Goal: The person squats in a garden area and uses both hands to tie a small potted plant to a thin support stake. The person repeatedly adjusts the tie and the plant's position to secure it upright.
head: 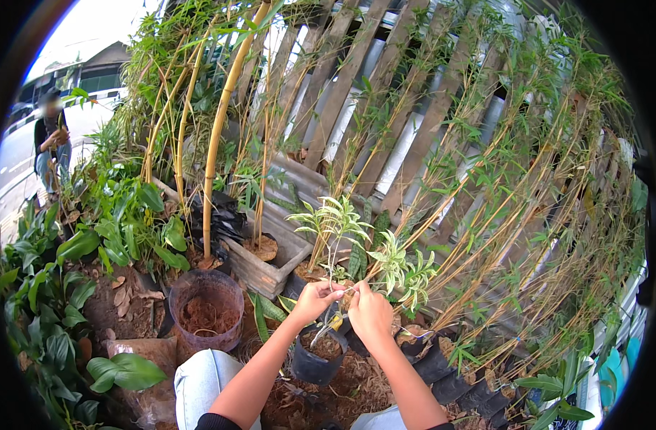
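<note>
A small plant with pale variegated leaves (341, 217) grows from a black plastic pot (318, 363) between my knees. My left hand (315, 302) pinches at its thin stem above the pot. Close to its right, my right hand (370, 312) pinches a thin branch or strand at about the same height; which of the two I cannot tell. The fingertips of both hands nearly meet. A second cluster of variegated leaves (398, 263) spreads just beyond my right hand. Something small and yellow (336, 322) shows low by the stem.
A clear plastic pot with brown fibre (207, 317) stands at the left, near a concrete trough (263, 277). Bamboo stems (220, 134) and a wooden slat fence (382, 123) rise ahead. Black planting bags (435, 365) line the right. A person (52, 142) stands far left.
</note>
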The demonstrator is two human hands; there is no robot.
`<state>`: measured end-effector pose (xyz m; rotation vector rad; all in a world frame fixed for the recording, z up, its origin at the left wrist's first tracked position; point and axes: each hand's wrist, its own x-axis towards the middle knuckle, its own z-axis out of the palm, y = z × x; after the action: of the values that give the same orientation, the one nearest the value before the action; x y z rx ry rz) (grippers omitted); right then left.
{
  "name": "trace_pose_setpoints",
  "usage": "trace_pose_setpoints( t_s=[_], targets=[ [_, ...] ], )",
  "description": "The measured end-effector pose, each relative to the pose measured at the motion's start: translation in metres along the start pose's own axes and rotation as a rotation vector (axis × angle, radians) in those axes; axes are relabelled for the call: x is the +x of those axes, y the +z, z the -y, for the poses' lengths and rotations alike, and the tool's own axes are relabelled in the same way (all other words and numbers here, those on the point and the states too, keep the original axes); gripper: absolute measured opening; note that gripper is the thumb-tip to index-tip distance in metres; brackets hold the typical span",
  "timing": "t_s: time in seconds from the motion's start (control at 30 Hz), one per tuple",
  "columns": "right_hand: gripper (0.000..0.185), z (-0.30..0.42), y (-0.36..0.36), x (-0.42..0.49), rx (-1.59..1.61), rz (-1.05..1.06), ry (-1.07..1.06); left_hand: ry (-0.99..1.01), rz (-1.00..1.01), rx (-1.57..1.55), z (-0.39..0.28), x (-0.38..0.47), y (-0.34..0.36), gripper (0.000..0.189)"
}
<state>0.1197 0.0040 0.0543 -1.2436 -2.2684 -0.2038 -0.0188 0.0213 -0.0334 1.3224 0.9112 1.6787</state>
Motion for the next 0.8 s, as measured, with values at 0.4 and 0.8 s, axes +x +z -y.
trace_pose_setpoints(
  t_s=[0.4, 0.8],
  targets=[
    [0.01, -0.002, 0.014, -0.002, 0.027, -0.082, 0.023, -0.028, 0.143, -0.139, 0.006, 0.001, 0.004, 0.02],
    [0.006, -0.003, 0.028, -0.011, -0.126, -0.175, -0.208, 0.025, 0.064, -0.118, 0.011, 0.0, 0.009, 0.013]
  ],
)
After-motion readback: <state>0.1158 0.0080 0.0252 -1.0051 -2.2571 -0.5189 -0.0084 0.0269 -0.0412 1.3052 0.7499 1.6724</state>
